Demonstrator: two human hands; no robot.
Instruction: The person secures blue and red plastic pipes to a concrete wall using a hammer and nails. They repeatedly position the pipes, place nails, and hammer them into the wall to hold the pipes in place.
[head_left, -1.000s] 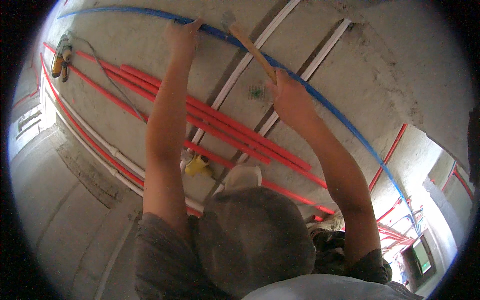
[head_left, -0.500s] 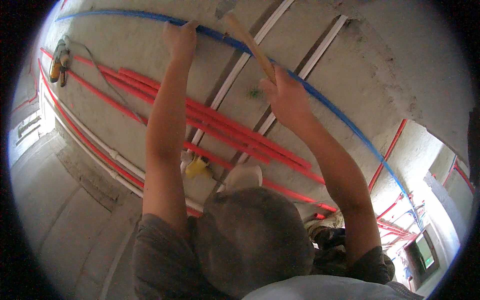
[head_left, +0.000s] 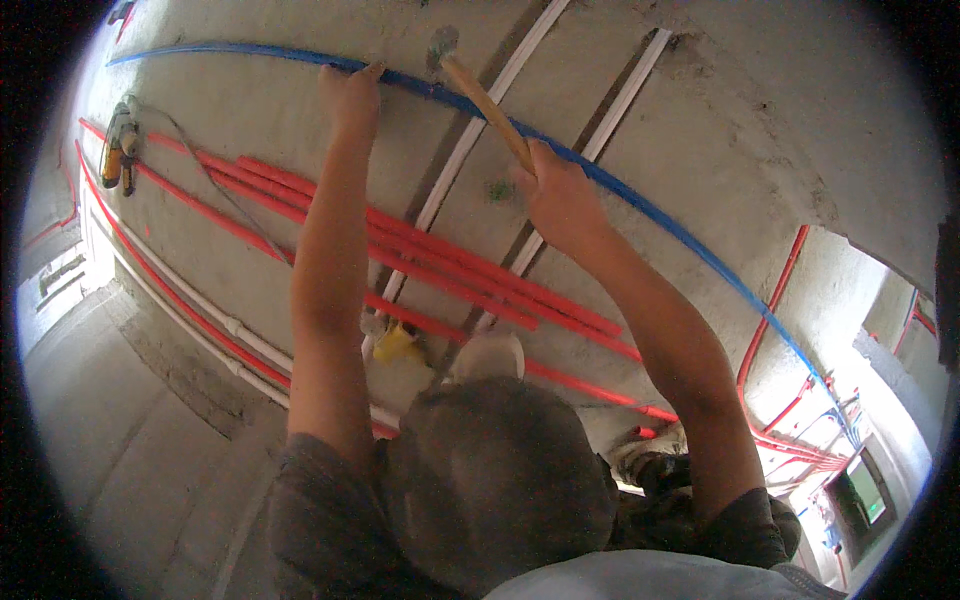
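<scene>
The right hand (head_left: pixel 560 200) was clenched round a wooden-handled hammer (head_left: pixel 490 112), its head raised past the blue pipe (head_left: pixel 640 198) that curved across the concrete surface (head_left: pixel 730 130); the left hand (head_left: pixel 350 100) met that pipe, though I couldn't tell whether it gripped.

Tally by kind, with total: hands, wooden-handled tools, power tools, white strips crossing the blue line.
Hands: 2 (left hand, right hand)
Wooden-handled tool: 1
Power tool: 1
White strips crossing the blue line: 2
Total: 6
</scene>
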